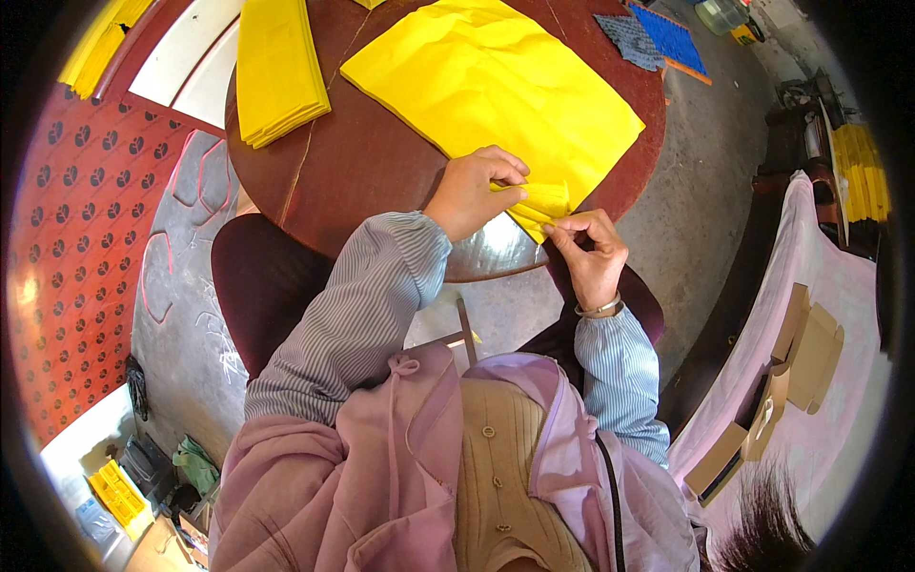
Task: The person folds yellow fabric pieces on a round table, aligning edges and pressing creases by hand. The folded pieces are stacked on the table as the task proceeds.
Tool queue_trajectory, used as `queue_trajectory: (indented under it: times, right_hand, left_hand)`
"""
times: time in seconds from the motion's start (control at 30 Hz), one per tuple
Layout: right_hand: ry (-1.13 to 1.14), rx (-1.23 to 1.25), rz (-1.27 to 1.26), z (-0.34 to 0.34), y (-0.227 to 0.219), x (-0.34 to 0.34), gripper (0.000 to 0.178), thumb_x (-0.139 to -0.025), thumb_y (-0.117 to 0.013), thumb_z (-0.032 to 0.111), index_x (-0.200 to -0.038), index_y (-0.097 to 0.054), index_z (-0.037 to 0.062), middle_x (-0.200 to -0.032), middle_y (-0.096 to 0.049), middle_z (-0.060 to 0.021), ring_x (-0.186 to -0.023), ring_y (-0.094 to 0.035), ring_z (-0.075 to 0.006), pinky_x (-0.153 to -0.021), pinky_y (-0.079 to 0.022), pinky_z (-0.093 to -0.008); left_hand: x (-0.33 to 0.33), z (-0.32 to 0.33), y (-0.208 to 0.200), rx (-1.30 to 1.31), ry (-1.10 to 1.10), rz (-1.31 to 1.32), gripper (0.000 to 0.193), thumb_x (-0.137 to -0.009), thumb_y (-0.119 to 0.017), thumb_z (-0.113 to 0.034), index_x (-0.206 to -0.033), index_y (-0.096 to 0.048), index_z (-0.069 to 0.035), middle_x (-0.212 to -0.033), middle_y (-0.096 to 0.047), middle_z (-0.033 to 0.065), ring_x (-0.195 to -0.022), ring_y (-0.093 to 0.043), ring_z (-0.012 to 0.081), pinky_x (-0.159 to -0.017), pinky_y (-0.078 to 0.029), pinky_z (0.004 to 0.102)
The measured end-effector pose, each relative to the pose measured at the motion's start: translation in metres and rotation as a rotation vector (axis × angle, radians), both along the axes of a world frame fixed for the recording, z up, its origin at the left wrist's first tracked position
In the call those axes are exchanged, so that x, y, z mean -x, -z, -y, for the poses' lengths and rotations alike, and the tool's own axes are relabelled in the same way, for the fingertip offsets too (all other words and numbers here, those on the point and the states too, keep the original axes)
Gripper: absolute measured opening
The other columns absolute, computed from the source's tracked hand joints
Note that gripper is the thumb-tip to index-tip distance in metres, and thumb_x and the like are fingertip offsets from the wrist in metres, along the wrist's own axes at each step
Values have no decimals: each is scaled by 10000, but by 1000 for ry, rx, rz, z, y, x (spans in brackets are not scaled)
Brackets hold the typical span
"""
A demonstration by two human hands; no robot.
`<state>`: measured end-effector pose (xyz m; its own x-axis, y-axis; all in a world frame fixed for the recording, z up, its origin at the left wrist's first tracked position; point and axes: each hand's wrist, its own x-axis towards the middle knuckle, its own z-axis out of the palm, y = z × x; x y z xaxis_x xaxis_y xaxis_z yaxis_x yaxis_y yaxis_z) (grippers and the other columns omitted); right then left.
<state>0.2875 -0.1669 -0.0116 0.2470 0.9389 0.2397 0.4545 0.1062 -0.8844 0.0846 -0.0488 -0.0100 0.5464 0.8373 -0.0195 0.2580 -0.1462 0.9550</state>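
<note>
A broad stack of yellow paper sheets point(500, 81) lies across the round brown table point(372, 172), its near corner reaching the table's front edge. At that corner several sheets are bent up in a narrow fanned fold point(545, 198). My left hand point(477, 191) pinches the left side of this fold between thumb and fingers. Lower and to the right, my right hand point(591, 255) has thumb and forefinger pressed together on the corner of the yellow paper. How many sheets each hand holds cannot be made out.
A thick folded yellow bundle point(278, 71) lies at the table's left. Beyond the far right edge are blue and grey pieces point(667, 43). An opened cardboard box point(772, 391) rests on a pink cloth point(843, 315) at right. A red patterned sheet point(86, 248) covers the left side.
</note>
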Motion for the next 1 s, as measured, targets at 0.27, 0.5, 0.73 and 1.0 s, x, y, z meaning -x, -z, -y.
queue_trajectory:
  times: [0.27, 0.5, 0.73, 1.0]
  right_hand:
    - [-3, 18, -41, 1, 0, 1, 143, -846, -879, -24, -915, -764, 24, -870, -657, -4, -758, -634, -81, -693, -516, -237]
    - [-10, 34, -55, 2, 1, 0, 158, -847, -869, -51, -916, -746, 21, -904, -662, -8, -792, -641, -85, -736, -529, -238]
    - [-14, 52, -58, 2, 1, 0, 156, -847, -873, -43, -915, -748, 19, -906, -659, -5, -790, -640, -85, -731, -527, -236]
    - [1, 32, -56, 2, 0, 1, 149, -853, -880, -16, -913, -750, 21, -879, -650, 3, -766, -644, -72, -687, -523, -227]
  left_hand:
    - [1, -3, 5, -37, 20, 39, 141, -909, -788, -70, -1013, -772, 24, -1205, -747, 123, -1097, -721, 238, -995, -562, 318]
    - [1, -3, 4, -23, 12, 22, 148, -908, -791, -76, -1012, -769, 26, -1198, -750, 118, -1091, -725, 232, -994, -563, 321]
    - [2, -3, 3, -24, 23, 25, 155, -916, -789, -78, -1026, -767, 29, -1204, -750, 113, -1094, -726, 230, -992, -565, 319]
    - [3, -5, 4, -21, 37, 26, 160, -924, -785, -89, -1033, -767, 26, -1212, -749, 115, -1099, -725, 233, -987, -566, 314]
